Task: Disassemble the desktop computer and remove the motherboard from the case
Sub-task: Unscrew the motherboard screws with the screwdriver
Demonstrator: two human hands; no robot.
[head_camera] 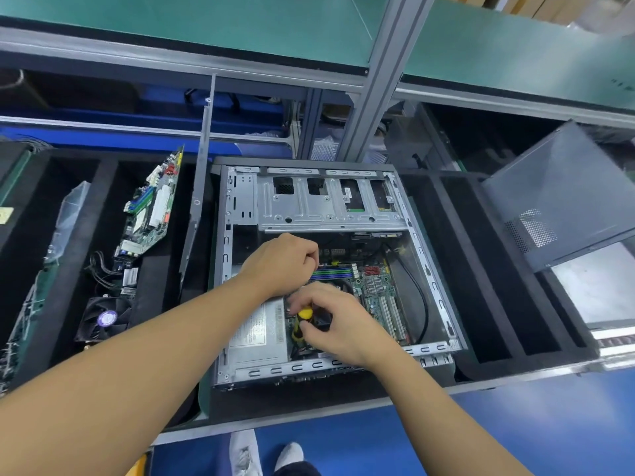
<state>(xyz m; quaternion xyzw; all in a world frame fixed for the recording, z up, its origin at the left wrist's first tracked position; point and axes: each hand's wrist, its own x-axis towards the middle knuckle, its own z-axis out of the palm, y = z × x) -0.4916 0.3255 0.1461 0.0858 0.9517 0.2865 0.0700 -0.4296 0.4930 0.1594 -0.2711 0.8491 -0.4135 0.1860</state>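
our right hand (340,321) pinches the screwdriver (304,316) on the motherboard (378,290), likely at a mount screw. left hand (285,262) curled over it, probably bracing; we can't tell if it holds anything. board's in the case (427,269), bench (498,382) front edge.

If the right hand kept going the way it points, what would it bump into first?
Probably the left hand, which sits just ahead of the right hand and its yellow screwdriver; depth is hard to judge.
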